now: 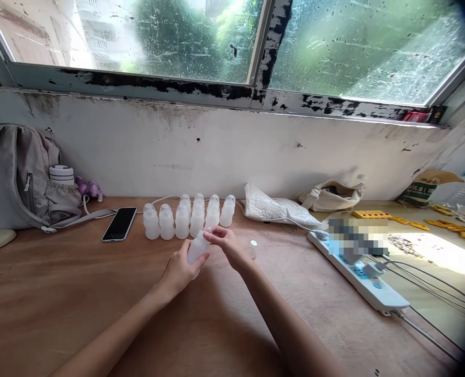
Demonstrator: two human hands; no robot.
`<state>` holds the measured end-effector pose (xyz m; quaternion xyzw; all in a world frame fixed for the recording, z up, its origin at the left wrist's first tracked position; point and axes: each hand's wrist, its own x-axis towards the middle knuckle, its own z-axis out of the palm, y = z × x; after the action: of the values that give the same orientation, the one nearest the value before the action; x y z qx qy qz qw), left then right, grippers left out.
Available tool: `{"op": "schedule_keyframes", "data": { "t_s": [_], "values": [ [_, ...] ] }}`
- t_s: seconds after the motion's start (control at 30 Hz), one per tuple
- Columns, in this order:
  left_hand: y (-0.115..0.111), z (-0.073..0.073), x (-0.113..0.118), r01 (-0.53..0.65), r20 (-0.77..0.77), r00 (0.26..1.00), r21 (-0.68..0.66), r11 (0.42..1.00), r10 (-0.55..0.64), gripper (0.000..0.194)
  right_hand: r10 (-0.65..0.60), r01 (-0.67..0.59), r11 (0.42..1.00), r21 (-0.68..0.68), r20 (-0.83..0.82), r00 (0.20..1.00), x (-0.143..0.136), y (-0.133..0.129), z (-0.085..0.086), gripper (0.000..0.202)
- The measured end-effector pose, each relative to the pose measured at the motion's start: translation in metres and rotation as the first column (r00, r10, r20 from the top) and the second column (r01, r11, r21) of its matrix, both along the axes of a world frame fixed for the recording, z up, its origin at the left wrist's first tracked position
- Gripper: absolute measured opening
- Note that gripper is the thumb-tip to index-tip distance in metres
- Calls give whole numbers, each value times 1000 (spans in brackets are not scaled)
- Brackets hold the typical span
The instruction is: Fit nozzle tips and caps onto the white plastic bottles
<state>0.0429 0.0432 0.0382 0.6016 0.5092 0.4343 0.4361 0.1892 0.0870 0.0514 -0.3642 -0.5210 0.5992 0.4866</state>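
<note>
My left hand is wrapped around a small frosted white bottle, tilted to the right above the wooden table. At its mouth, the thumb and fingers of my right hand pinch a small clear top piece, largely hidden by the fingertips. Behind my hands, several similar frosted bottles with clear domed caps stand upright in two rows. Just right of my right hand, a small white disc and a clear round piece lie on the tabletop.
A phone lies left of the bottles, near a grey backpack. A silver padded mailer and a beige pouch rest against the wall. On the right are a white power strip, cables and yellow pieces.
</note>
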Motion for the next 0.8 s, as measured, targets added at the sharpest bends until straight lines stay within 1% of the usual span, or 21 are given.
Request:
{"op": "schedule_keyframes", "data": {
  "t_s": [0.03,0.07,0.1,0.13,0.17,0.2,0.23,0.27,0.33,0.4,0.47,0.5,0.53,0.57,0.6,0.63,0.67,0.7,0.73,0.77,0.8],
  "values": [
    [1,-1,-1,-14,-20,1000,2,1000,14,40,-52,51,999,18,40,998,-1,0,-1,22],
    [1,-1,-1,24,20,1000,-48,999,-23,40,-64,63,998,17,51,997,-1,0,-1,24],
    [1,0,-2,116,118,988,-134,984,-100,41,-28,28,1000,-4,33,999,-1,-2,0,27],
    [1,0,-2,254,258,947,-231,939,-193,44,47,-47,998,-37,-11,999,-2,-4,2,31],
    [0,0,-2,412,415,869,-305,859,-270,47,146,-151,986,-69,-69,987,-2,-7,6,35],
    [-2,-1,-1,557,560,767,-337,759,-313,51,245,-258,962,-89,-130,961,-2,-10,10,39],
    [-4,-2,-1,667,676,661,-329,669,-327,54,326,-346,934,-89,-182,928,-2,-13,14,42],
    [-6,-3,0,738,757,568,-297,605,-321,56,383,-406,911,-72,-221,897,-3,-17,18,44],
    [-10,-6,0,802,851,441,-230,552,-287,57,443,-464,886,-14,-275,853,-4,-22,24,46],
    [-14,-7,0,822,889,379,-196,535,-257,61,465,-483,876,17,-297,834,-6,-25,27,48],
    [-16,-5,1,815,884,390,-200,544,-260,64,447,-465,885,-10,-257,857,-7,-25,27,45],
    [-16,-4,1,797,858,430,-215,565,-281,63,418,-435,899,-41,-211,884,-8,-24,26,40],
    [-15,-3,2,758,807,502,-238,607,-311,60,371,-385,920,-71,-152,916,-10,-23,24,34],
    [-13,-1,3,688,725,603,-262,677,-333,53,305,-312,946,-87,-85,948,-11,-22,23,29],
    [-10,0,4,583,615,716,-269,766,-329,46,224,-224,971,-83,-19,975,-13,-21,21,25],
    [-8,0,4,455,493,819,-249,855,-293,39,133,-130,989,-64,37,990,-14,-20,19,23],
    [-5,1,5,337,388,891,-213,917,-238,33,47,-44,998,-41,75,996,-16,-19,18,21],
    [-4,1,5,267,325,925,-190,945,-197,30,-9,11,1000,-21,88,996,-17,-18,17,21],
    [-3,1,4,268,321,927,-202,942,-195,29,-22,23,1000,-12,71,997,-18,-19,17,20],
    [-4,2,3,354,382,892,-259,899,-241,29,14,-14,1000,-14,26,1000,-18,-19,18,21],
    [-6,2,3,480,486,823,-317,818,-295,30,88,-89,996,-18,-39,995,-18,-20,19,22]
  ]
}}
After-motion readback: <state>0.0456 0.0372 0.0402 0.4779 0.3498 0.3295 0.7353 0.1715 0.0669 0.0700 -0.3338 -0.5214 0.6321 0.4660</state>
